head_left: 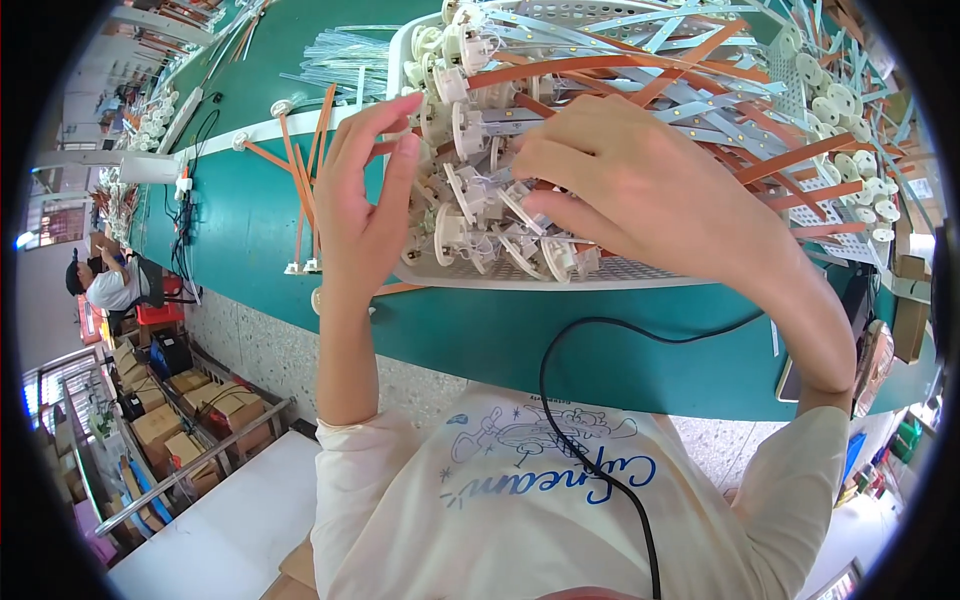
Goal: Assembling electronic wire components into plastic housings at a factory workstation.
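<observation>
A white perforated plastic basket [640,270] lies on the green table, piled with LED strips [610,62] in white and orange. The strips' white round end caps [452,232] crowd its left side, thin wires among them. Over these caps, my right hand [640,180] bends its fingers and thumb down into the pile. Its fingertips are close around a cap, and what they grip is partly hidden. At the basket's left edge my left hand [365,190] is raised, thumb and fingers apart, with nothing held.
Several orange strips with white caps [303,190] lie on the table left of my left hand. Behind them is a bundle of clear strips [350,55]. A black cable [600,322] loops across the near table edge. A person [118,285] sits far left, near shelved cardboard boxes [160,425].
</observation>
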Demonstrator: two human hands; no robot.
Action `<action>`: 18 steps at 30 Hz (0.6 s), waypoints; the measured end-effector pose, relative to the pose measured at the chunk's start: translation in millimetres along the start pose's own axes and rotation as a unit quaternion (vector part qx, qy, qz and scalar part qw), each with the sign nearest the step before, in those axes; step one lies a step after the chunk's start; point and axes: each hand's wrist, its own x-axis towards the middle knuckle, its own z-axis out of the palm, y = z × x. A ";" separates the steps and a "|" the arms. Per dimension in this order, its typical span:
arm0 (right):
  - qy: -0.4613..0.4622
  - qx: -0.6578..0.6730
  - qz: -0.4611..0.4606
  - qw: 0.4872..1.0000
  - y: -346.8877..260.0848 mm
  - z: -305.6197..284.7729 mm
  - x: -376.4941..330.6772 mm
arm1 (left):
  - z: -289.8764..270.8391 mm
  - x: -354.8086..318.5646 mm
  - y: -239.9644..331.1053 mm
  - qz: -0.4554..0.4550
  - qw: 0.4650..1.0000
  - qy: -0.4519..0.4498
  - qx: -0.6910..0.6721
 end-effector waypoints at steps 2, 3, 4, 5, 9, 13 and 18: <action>0.008 -0.006 -0.006 1.000 -1.1 -0.9 1.7 | -1.0 4.8 2.2 -0.005 1.000 -0.004 0.017; 0.049 0.000 -0.001 0.999 -0.6 0.6 1.6 | -1.0 7.3 2.4 -0.011 0.999 -0.008 0.034; 0.089 0.005 0.005 0.996 -1.0 -1.1 2.3 | -0.3 10.9 1.8 -0.009 0.999 -0.008 0.033; 0.090 0.003 0.006 0.996 -2.4 -8.4 0.6 | 0.3 14.6 0.4 -0.013 1.000 -0.016 0.023; 0.106 -0.038 0.092 0.989 -8.8 -46.5 -18.1 | -8.8 4.7 -15.7 -0.116 0.992 0.017 -0.052; 0.138 -0.092 0.195 0.967 -14.9 -66.6 -50.8 | 2.7 18.9 -10.0 -0.058 0.997 -0.042 -0.021; 0.109 -0.133 0.137 0.975 39.4 -37.2 10.1 | 5.7 58.0 -18.9 -0.108 0.993 0.016 -0.052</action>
